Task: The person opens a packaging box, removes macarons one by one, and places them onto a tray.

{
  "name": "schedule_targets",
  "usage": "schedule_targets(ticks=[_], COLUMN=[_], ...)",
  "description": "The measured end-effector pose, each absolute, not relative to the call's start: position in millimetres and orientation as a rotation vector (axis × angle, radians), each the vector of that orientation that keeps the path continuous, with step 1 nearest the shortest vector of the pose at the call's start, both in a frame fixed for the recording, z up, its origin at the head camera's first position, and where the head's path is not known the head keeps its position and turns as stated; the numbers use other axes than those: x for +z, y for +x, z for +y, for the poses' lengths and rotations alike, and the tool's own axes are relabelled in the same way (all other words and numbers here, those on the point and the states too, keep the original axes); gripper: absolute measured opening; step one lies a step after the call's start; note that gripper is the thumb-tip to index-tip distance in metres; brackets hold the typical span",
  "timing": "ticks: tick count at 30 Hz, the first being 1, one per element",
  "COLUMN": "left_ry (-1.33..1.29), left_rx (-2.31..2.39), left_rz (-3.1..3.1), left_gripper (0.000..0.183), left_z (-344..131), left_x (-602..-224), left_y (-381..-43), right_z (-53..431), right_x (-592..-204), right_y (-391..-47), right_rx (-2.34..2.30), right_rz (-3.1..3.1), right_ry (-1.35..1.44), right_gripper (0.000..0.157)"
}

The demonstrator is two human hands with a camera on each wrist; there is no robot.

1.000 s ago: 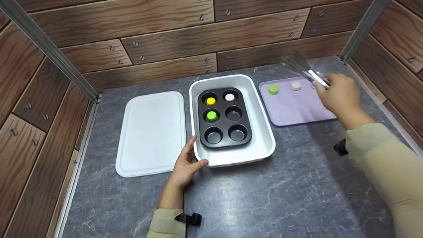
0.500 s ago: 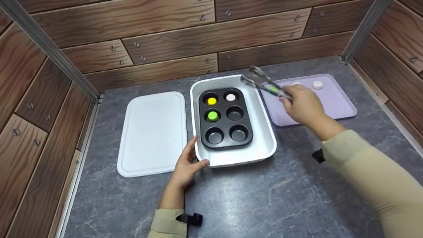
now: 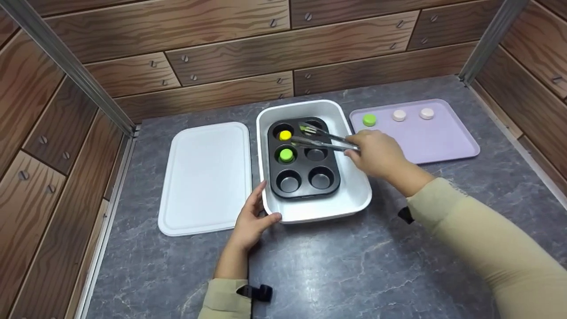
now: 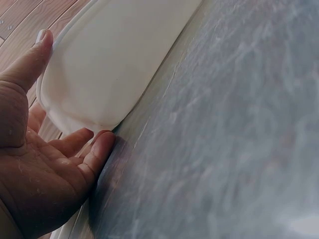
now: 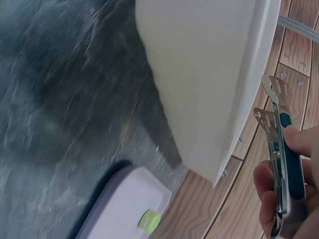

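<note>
My right hand (image 3: 378,153) grips metal tongs (image 3: 328,145) with teal grips. The tongs' two arms stand apart over the upper cups of a black muffin tin (image 3: 304,179), with nothing visible between the tips in the right wrist view. A yellow round piece (image 3: 285,135) and a green round piece (image 3: 286,155) sit in the tin's left cups. The tongs overlap the upper right cup, hiding its pale piece. The tin lies inside a white bin (image 3: 352,186). At the bin's near left corner, my left hand (image 3: 253,223) rests its thumb and extended fingers against the outside walls.
A lilac tray (image 3: 438,144) at the right bears a green piece (image 3: 369,119) and two pale pieces (image 3: 399,115) in a row. A white rimmed lid or board (image 3: 206,177) lies left of the bin. Wood-patterned walls (image 3: 230,44) enclose the tabletop.
My right hand has brought the tongs leftward from above the lilac tray to over the muffin tin. The left hand stays at the bin's corner. The tray's pieces are uncovered again.
</note>
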State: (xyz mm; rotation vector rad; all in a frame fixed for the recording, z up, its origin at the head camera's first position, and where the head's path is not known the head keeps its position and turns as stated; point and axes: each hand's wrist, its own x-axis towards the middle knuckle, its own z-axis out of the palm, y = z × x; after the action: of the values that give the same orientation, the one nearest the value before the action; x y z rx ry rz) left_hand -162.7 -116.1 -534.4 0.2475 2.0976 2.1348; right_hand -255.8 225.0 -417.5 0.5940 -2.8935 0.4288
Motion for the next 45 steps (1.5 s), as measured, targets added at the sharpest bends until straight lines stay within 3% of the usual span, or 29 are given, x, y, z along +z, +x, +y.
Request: schedule_targets(ticks=[14,45], left_ry=[0.294,0.286], left_rx=[2.168,2.172], left_rz=[2.071,2.072], left_gripper=[0.097,0.096], left_z=[-116.6,-115.6], left_x=[-535.8,-535.3], left_y=[-162.7,-162.7], right_z=[190.6,158.4], right_x=[-413.7,-396.7], right_y=[-260.8,-270.3], right_rx=[0.308,0.158], right_rz=[-3.011,-3.146], right_ry=[0.702,0.683], right_gripper=[0.021,0.018])
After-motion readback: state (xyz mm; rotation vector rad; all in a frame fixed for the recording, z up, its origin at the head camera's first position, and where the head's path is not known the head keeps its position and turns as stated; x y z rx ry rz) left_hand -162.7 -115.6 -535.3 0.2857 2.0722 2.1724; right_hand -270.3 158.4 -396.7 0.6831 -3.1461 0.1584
